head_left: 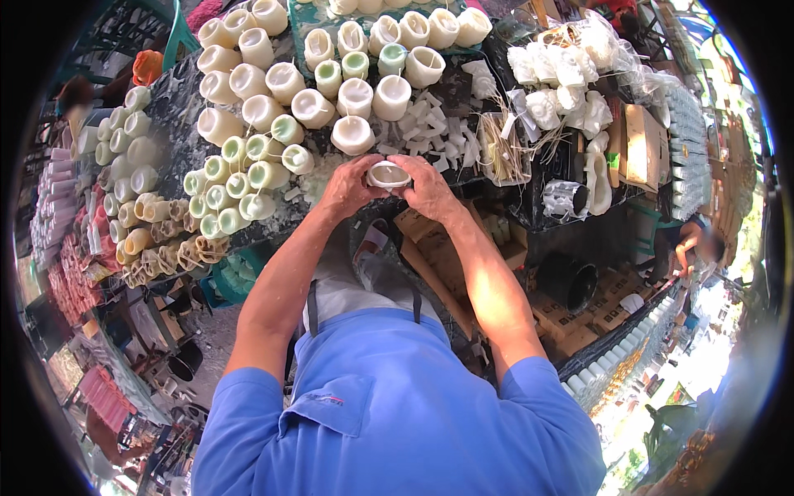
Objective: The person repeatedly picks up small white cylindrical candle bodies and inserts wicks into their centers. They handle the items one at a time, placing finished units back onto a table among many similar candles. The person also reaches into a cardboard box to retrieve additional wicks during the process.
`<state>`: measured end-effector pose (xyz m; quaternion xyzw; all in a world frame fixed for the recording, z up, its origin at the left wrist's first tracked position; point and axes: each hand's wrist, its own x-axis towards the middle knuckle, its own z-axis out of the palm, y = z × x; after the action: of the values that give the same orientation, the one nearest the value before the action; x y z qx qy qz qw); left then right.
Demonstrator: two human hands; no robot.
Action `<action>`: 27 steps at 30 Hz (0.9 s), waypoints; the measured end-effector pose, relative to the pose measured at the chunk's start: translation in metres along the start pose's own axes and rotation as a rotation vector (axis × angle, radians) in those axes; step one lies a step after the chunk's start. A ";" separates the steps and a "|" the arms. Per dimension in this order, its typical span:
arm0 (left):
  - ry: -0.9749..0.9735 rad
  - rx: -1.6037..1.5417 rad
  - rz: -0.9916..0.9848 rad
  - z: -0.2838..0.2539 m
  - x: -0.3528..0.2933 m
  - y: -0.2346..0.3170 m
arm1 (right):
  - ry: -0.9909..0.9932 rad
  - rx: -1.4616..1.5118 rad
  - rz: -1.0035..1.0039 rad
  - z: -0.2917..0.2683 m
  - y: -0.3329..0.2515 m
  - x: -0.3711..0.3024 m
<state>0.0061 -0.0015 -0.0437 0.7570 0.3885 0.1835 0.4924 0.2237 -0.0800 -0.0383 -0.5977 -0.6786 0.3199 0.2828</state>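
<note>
While the left hand (351,186) and right hand (428,187) together grip one white cup-shaped piece (387,175) at the near edge of the table (176,116), one thick white candle-like cylinder (352,137) stands just beyond; toward the table's right edge sit one tray (506,180) of pale strands (498,147) and one silvery cylinder (562,199).

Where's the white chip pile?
In the head view, the pile lies upper centre on the table, just beyond the right hand, left of the tray of strands.

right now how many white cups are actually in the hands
1: a white cup, held between the left hand and the right hand at the near edge of the table. Anything directly underneath it would be hidden.
</note>
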 end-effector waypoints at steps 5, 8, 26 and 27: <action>0.017 0.025 -0.044 -0.013 -0.028 -0.007 | -0.022 0.012 0.083 -0.011 -0.005 -0.006; 0.090 0.063 -0.062 -0.022 -0.067 -0.009 | 0.038 -0.001 0.147 -0.018 -0.005 -0.021; 0.152 0.454 -1.061 0.001 -0.544 -0.141 | -0.004 0.106 0.468 0.021 -0.012 -0.132; 0.094 0.465 -1.140 0.014 -0.569 -0.149 | -0.035 0.105 0.477 0.023 -0.012 -0.136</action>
<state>-0.4045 -0.4152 -0.1226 0.5089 0.7830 -0.1650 0.3174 0.2154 -0.2183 -0.0443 -0.7196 -0.5056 0.4229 0.2182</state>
